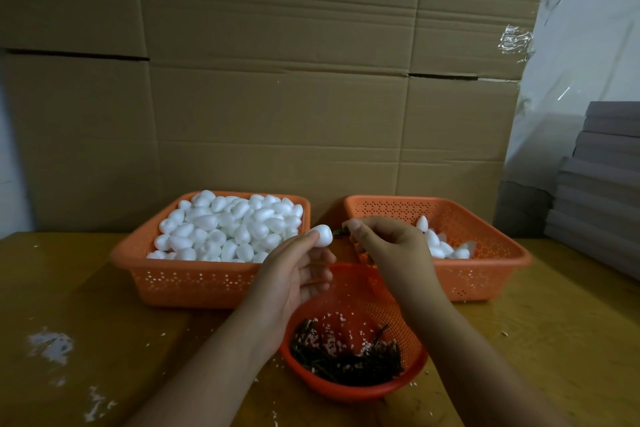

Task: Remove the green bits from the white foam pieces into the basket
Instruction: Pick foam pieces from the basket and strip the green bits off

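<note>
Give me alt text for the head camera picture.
A left hand holds a white foam piece while the right hand pinches its green bit, above a round basket of removed bits, between two orange trays.

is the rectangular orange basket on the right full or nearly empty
Nearly empty. The right rectangular orange plastic basket holds only a few white foam pieces with much bare perforated floor showing, unlike the heaped left orange basket.

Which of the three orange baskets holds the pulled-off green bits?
The round basket nearest the person, below both hands; it holds dark green bits, while the two rectangular ones hold white foam pieces.
</note>
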`<state>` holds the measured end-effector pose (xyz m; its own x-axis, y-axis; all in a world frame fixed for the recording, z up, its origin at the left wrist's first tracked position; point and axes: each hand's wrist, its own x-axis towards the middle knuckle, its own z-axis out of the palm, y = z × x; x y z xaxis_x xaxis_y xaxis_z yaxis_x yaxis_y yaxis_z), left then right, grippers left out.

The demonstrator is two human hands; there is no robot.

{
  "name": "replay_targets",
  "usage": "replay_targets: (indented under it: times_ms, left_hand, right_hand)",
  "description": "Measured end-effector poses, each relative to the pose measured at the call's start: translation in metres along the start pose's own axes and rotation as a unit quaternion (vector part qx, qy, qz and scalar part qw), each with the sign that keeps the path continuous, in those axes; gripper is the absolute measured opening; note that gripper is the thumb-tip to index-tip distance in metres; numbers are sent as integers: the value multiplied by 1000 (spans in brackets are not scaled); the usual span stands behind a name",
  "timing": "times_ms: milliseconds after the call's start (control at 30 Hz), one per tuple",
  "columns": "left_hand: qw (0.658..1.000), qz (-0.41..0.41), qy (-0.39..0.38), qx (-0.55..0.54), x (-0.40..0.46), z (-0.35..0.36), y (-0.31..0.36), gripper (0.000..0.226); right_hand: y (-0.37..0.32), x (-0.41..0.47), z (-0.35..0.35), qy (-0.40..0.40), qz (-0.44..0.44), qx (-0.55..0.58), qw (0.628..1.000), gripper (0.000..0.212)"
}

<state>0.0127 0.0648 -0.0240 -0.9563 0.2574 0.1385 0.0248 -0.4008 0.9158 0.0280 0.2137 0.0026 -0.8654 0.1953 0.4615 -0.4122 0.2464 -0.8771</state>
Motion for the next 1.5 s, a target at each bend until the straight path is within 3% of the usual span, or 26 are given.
replay_targets:
  times_ms: [267,500,700,1000,1300,1500]
  left_hand:
    - [1000,-4,-5,-4,-2,1,2,29]
    - [1000,1,0,6,-2,4,3,50]
    - [999,18,3,34,-2,1,-3,49]
    - [996,44,30,71,-2,3,-8,49]
    - [987,87,40,127,-5,5,-11,27]
    - [988,78,73,110,-3,8,-11,32]
  right_hand:
    - [2,0,3,9,-29,27,999,12]
    - [4,-1,7,-6,-53,35,998,18]
    - [8,-4,10,-23,-56,35,998,23]
    - [11,-6,12,-11,-51,-26,998,13]
    - [13,-8,11,-16,-71,-123,990,15]
    - [10,-6,10,-43,-16,-39,998,15]
